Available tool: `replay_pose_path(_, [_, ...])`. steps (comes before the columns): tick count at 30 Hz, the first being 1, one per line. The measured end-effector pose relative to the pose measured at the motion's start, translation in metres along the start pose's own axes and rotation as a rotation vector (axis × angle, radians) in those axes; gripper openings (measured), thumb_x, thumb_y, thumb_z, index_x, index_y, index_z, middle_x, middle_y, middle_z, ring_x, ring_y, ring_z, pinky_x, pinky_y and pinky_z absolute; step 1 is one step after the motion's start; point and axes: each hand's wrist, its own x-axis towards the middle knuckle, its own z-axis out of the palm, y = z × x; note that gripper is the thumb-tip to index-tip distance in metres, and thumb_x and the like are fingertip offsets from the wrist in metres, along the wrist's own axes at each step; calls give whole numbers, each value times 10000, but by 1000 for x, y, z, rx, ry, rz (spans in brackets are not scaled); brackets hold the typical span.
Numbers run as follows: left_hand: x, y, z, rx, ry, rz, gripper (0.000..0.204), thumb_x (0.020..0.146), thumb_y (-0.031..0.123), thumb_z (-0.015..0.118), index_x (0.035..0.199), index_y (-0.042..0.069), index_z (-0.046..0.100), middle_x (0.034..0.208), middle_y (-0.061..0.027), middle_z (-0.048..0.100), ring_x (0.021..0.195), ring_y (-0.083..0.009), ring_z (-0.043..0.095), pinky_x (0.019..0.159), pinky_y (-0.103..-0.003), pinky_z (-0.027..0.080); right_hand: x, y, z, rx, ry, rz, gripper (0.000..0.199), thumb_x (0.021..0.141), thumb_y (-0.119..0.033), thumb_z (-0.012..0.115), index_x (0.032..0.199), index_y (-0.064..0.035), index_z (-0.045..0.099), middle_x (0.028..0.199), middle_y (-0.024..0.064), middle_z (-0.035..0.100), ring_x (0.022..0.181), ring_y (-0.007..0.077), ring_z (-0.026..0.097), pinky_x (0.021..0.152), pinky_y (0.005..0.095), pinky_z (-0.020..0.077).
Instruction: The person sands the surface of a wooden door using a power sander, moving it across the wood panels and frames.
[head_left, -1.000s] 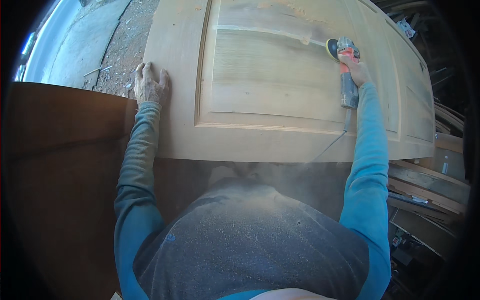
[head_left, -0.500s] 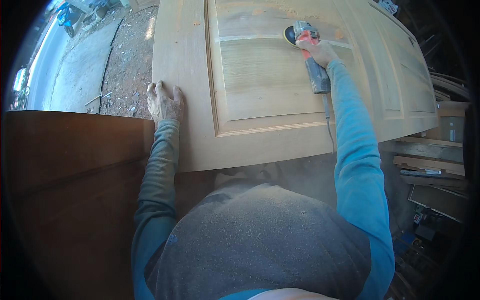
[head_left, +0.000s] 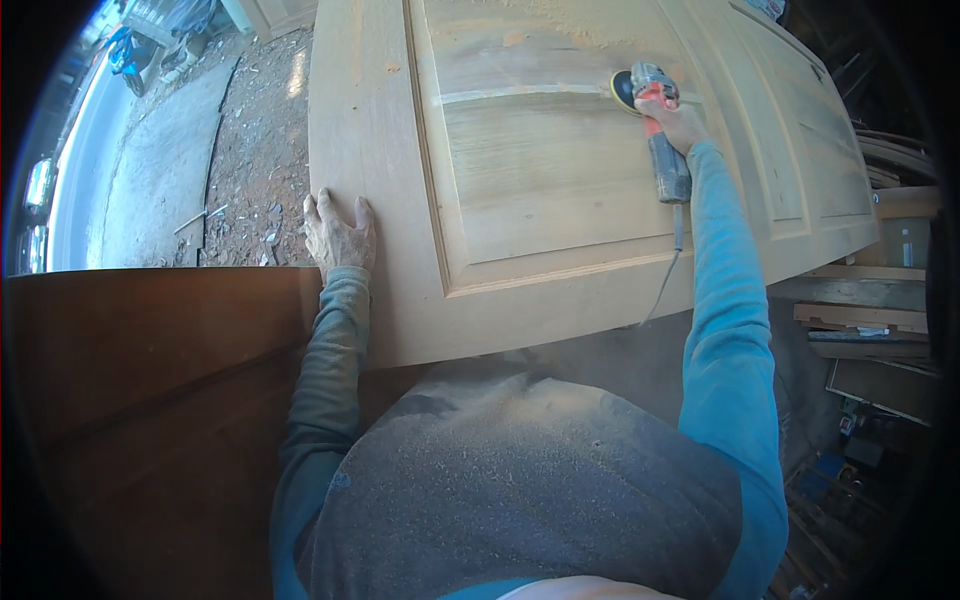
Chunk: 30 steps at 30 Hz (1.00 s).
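Observation:
A pale wooden panel door (head_left: 545, 205) lies flat before me, with sawdust on its far part and a lighter strip across the recessed panel. My right hand (head_left: 678, 125) is wrapped round the red neck of a grey angle grinder (head_left: 670, 170). Its round sanding disc (head_left: 624, 92) points left and rests at the light strip; whether it spins cannot be seen. From the tool's rear a grey cord (head_left: 668, 275) hangs over the near edge. My left hand (head_left: 340, 235) lies on the door's left edge, fingers apart and holding nothing.
A brown wooden panel (head_left: 160, 370) stands at the left, close to my left forearm. Beyond it is a littered dirt floor (head_left: 265, 140) beside a concrete strip (head_left: 165, 170). Stacked boards (head_left: 865, 320) lie at the right. Dust hangs below the door's near edge.
My right hand has moved the angle grinder to the right along the light strip. My left hand stays on the door's edge. The whole view has shifted slightly.

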Motion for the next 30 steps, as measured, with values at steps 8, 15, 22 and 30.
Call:
replay_pose_path(8, [4,4,-3,10,-16,-11,725,959,489,651,1508,50,474,1584,-269,387,1436,-434,430,1156,-548,363,21,13,-12,37,46,36,815,742,-617,801,1131,97,743,1077,226,750,985,288,731,854,398,550])
replay_pose_path(15, [1,-12,-3,-51,-1,58,720,970,489,650,1511,47,479,1580,-290,389,1440,-448,425,1166,-532,369,1,-50,21,-121,-54,139,823,747,-625,793,1184,70,733,1125,225,743,997,293,726,862,394,550])
replay_pose_path(22, [0,1,0,-30,-16,34,692,978,461,650,1501,36,493,1571,-317,383,1426,-463,434,1162,-537,373,15,9,-4,131,52,77,674,760,-536,840,1099,40,745,984,103,719,844,176,682,747,329,532])
replay_pose_path(30, [4,-2,-4,-44,-4,47,689,973,458,654,1489,27,506,1568,-318,384,1417,-458,442,1156,-540,375,-36,-146,112,-148,-192,-50,863,749,-685,775,1073,115,738,996,241,743,935,311,715,845,397,544])
